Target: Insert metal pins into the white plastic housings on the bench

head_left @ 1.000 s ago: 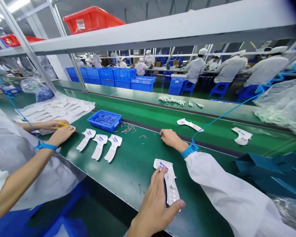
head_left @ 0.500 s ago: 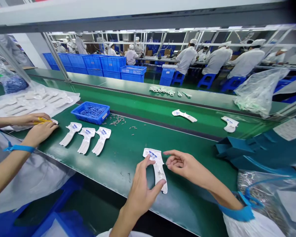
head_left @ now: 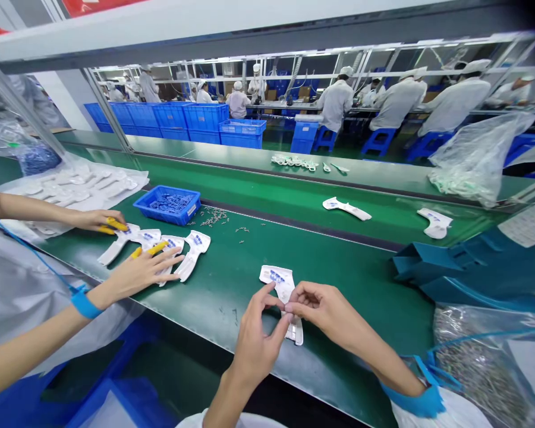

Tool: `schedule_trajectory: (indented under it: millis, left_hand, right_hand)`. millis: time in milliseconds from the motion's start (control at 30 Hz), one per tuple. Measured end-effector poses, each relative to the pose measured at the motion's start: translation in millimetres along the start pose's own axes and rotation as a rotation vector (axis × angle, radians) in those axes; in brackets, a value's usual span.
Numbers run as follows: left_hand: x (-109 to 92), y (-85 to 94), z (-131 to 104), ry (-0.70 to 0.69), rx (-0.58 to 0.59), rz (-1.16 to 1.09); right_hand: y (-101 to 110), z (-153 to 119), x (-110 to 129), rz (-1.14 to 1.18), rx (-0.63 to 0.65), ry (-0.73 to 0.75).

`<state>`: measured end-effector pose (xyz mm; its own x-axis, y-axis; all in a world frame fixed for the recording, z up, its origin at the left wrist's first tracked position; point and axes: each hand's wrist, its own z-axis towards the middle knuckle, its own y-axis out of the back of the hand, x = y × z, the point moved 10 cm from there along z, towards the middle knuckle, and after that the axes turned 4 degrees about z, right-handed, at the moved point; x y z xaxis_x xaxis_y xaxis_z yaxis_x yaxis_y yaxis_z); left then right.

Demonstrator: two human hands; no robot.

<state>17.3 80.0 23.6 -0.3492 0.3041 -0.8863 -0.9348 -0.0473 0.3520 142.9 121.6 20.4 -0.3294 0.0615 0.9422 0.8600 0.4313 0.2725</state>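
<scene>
White shell [head_left: 277,277] lying on the green bench [head_left: 232,279], right of the blue tray [head_left: 160,215]; above its middle, the right hand [head_left: 325,303] has thumb and forefinger pressed together, any item between indiscernible; the left hand [head_left: 258,333] curves alongside, its grip unclear

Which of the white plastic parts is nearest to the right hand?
The white part beneath the right hand and left hand; all others lie clear of both.

Casing [head_left: 270,274] on worktop [head_left: 232,273]; tray [head_left: 145,211] and small pieces [head_left: 214,217] behind left; conveyor [head_left: 249,187] beyond, two more casings [head_left: 348,209] on it.
</scene>
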Motion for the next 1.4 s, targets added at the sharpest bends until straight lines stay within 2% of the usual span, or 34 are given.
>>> schedule_trajectory:
  millis: [200, 300, 567, 867, 1100, 1400]
  left_hand:
    - [5.0, 6.2, -0.9, 0.05, -0.06, 0.032]
    - [3.4, 5.3, -2.6, 0.02, -0.061, 0.059]
    - [-12.3, -15.5, -1.2, -0.098, 0.111, 0.299]
    - [-12.0, -46.1, -2.4, -0.166, 0.226, 0.445]
    - [-11.0, -46.4, -0.9, -0.168, 0.255, 0.461]
    - [-11.4, -47.1, 0.0, -0.141, 0.281, 0.47]
  right_hand:
    - [-9.6, 3.5, -6.8, 0.167, 0.085, -0.024]
    - [-8.5, 0.8, -8.1, 0.178, 0.115, -0.041]
    - [16.1, 3.0, -8.2, -0.185, 0.057, -0.043]
    - [-1.5, 14.2, 1.7, -0.51, 0.283, 0.055]
    - [-8.4, 21.9, -0.9, -0.539, 0.48, 0.025]
    - [-8.8, 23.6, 7.0, -0.656, 0.431, 0.033]
